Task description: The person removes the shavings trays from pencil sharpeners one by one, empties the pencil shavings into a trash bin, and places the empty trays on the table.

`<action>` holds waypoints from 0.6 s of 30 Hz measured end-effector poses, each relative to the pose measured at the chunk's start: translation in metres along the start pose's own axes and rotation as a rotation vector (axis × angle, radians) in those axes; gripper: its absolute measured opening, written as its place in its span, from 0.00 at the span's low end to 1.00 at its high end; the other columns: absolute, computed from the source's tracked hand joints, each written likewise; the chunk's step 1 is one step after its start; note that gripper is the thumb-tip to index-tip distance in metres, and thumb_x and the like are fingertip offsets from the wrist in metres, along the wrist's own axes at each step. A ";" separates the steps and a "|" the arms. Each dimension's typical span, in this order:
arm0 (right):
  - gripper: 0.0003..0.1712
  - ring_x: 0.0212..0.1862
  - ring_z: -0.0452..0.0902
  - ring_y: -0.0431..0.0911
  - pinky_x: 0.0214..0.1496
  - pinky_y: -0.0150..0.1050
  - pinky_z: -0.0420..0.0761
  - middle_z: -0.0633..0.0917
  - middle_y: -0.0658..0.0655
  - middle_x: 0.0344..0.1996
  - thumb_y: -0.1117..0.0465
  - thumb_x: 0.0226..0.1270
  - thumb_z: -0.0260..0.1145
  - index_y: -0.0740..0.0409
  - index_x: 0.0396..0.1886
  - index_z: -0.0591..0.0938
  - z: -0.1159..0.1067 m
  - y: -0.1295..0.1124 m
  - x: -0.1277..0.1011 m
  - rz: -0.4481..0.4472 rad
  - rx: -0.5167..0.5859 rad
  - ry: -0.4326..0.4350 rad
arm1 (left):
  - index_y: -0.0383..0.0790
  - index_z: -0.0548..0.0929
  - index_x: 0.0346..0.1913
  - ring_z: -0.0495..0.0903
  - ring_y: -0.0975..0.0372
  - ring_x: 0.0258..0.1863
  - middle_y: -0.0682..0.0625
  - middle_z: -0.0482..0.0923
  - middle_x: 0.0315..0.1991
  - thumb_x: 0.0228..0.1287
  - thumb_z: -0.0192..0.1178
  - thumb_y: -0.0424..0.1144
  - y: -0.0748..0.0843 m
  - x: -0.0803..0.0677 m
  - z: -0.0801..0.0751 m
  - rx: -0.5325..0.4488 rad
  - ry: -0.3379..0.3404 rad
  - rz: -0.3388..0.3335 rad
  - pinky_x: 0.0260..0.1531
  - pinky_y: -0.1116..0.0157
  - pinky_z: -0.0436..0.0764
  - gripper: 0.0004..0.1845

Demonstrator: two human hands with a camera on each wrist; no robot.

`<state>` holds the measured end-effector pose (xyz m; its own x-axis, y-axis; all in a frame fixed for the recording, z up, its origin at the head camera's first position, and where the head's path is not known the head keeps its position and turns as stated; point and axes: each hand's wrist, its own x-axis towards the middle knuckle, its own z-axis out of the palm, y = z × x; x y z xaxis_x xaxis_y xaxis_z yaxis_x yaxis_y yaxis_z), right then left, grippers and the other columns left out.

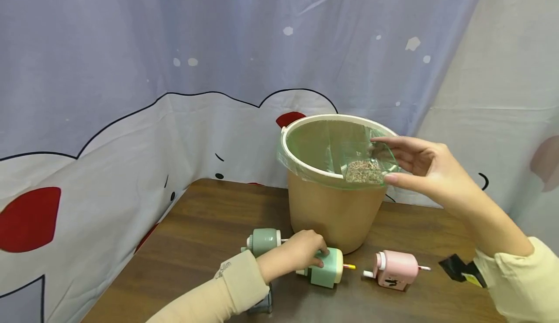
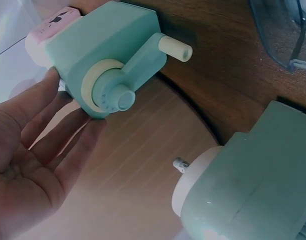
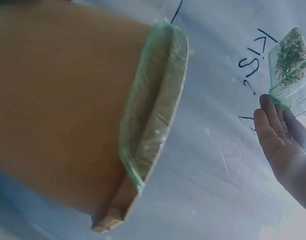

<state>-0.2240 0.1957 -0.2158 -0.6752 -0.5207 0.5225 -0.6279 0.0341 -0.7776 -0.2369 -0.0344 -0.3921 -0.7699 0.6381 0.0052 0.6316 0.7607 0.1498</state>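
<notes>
My right hand (image 1: 417,160) holds a clear plastic shavings box (image 1: 364,170) between thumb and fingers, tilted at the front right rim of a tan waste bin (image 1: 334,211). Brown and green pencil shavings lie in the box, which also shows in the right wrist view, held at the fingertips. Down on the table, my left hand (image 1: 301,250) grips a mint-green crank pencil sharpener (image 1: 325,267). A pencil (image 1: 349,266) with a yellow and red end sticks out of it. In the left wrist view its crank handle (image 2: 175,48) faces the camera.
A grey-green sharpener (image 1: 265,241) stands left of the bin, a pink sharpener (image 1: 397,270) to the right. A bluish clear container (image 1: 262,306) lies partly behind the left sleeve. A green plastic bag (image 1: 301,168) lines the bin, and a printed curtain (image 1: 244,46) hangs behind.
</notes>
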 end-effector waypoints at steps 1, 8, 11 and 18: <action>0.31 0.57 0.76 0.34 0.55 0.23 0.73 0.81 0.48 0.54 0.80 0.56 0.61 0.61 0.61 0.74 -0.001 -0.003 0.004 0.020 -0.008 0.000 | 0.48 0.88 0.43 0.83 0.68 0.42 0.58 0.86 0.41 0.47 0.71 0.45 0.001 0.000 0.000 0.003 -0.004 -0.005 0.41 0.75 0.78 0.16; 0.28 0.53 0.79 0.37 0.49 0.25 0.77 0.83 0.47 0.50 0.74 0.60 0.62 0.59 0.61 0.74 -0.011 -0.021 0.031 0.089 -0.043 0.028 | 0.48 0.88 0.42 0.83 0.68 0.41 0.58 0.86 0.40 0.47 0.71 0.45 0.002 -0.001 -0.001 0.003 -0.001 -0.017 0.41 0.75 0.78 0.15; 0.26 0.53 0.79 0.35 0.49 0.24 0.76 0.84 0.46 0.50 0.72 0.61 0.63 0.57 0.60 0.75 -0.017 -0.024 0.044 0.096 -0.075 0.051 | 0.48 0.88 0.42 0.83 0.68 0.42 0.58 0.86 0.41 0.47 0.71 0.45 0.002 -0.001 0.000 0.001 0.000 -0.017 0.41 0.75 0.78 0.16; 0.24 0.51 0.77 0.29 0.49 0.21 0.73 0.83 0.38 0.46 0.65 0.62 0.65 0.49 0.58 0.77 -0.033 -0.022 0.074 0.165 -0.235 0.111 | 0.48 0.88 0.42 0.83 0.67 0.42 0.58 0.86 0.41 0.48 0.70 0.45 0.001 -0.002 0.001 0.010 0.004 -0.010 0.42 0.74 0.78 0.15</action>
<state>-0.2727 0.1845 -0.1488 -0.8055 -0.3960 0.4408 -0.5697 0.3132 -0.7598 -0.2349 -0.0349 -0.3932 -0.7765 0.6301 0.0082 0.6248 0.7681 0.1403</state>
